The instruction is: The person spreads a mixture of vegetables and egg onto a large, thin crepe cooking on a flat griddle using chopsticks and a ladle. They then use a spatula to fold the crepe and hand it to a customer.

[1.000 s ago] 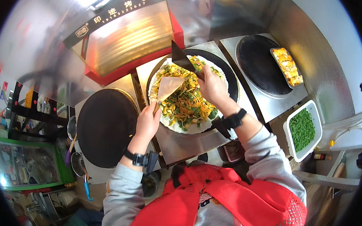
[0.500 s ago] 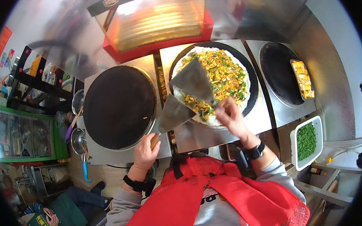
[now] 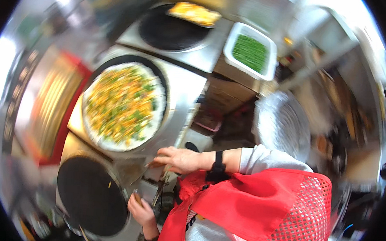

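Note:
My left hand [image 3: 142, 212] is closed round the short wooden handle of a scraper, beside the front edge of the left griddle. My right hand [image 3: 179, 160] is also closed, at the near edge of the middle griddle, on the handle of a scraper. A wide grey metal blade [image 3: 128, 169] shows between the two griddles; blur hides which handle it belongs to. On the middle griddle lies a round pale pancake [image 3: 125, 102], covered with chopped greens and orange-yellow shreds. Both scrapers are off the pancake.
The dark left griddle [image 3: 89, 194] carries one small scrap. On the far griddle [image 3: 172, 34] sits a tray of yellow pieces [image 3: 195, 14]. A white tub of chopped greens [image 3: 250, 53] stands beside it. A clear plastic-wrapped round thing [image 3: 282, 124] is to the right. A red-framed warming case [image 3: 53, 106] stands left.
The view has swung to the right. The scrapers, earlier over the pancake and the gap, are drawn back from the pancake. Its topping now lies spread more evenly.

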Demonstrator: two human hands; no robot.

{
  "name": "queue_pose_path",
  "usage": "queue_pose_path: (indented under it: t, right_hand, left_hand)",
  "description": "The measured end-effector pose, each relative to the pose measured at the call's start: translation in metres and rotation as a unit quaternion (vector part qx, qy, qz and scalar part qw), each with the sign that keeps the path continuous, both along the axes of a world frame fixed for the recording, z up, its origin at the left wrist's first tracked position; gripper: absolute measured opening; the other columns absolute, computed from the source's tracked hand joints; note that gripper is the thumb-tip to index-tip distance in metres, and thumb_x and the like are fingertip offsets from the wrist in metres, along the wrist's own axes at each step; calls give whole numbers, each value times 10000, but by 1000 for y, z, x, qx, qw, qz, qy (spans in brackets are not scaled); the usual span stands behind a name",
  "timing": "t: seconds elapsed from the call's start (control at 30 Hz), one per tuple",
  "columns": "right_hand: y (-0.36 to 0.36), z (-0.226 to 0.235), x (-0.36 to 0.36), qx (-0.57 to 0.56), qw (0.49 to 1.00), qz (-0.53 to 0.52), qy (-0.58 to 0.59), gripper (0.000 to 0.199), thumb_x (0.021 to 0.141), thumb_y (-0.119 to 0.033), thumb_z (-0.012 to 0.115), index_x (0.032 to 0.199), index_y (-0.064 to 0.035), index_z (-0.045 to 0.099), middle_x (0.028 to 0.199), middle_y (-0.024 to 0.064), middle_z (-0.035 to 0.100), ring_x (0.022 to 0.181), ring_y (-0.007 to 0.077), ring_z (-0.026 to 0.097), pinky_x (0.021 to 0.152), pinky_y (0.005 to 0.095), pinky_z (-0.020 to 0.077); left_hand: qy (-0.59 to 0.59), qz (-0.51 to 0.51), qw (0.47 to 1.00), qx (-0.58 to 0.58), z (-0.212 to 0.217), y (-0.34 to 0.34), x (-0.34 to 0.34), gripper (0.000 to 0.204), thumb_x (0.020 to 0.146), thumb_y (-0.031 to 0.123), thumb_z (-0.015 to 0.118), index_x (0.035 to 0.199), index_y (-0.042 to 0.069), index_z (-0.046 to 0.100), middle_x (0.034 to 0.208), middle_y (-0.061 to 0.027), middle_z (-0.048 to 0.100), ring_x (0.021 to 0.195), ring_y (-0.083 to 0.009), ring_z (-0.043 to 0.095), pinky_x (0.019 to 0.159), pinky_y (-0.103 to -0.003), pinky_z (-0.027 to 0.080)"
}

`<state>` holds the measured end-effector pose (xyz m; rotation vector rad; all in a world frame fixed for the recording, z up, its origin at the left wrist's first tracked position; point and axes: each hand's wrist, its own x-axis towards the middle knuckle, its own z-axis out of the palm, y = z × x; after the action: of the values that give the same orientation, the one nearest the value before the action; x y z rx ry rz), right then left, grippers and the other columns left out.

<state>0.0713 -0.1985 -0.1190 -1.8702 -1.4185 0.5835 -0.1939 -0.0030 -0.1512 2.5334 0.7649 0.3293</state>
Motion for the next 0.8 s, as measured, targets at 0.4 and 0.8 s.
queue_pose_path:
  t: [0.4,0.8]
  right_hand:
    - [-211,28,-53,-47,935,-349,-34,417,846,-110,673,1245,-75,559,1285,165,497,1115,376,568,914,442,494]
    - [-555,17,-133,-134,707,-657,-225,275,790,-115,699,1063,-86,687,1238,159,585,1147,351,550,993,452,421]
  left_hand:
    - [15,-217,959,179,52,-48,94,541,904,139,591,1401,-5,433,1399,-195,415,1291,-396,338,1082,-526,265]
    - [-37,-370,928,15,42,-337,139,513,861,130,645,1339,7,508,1369,-219,423,1269,-399,345,1081,-501,275]
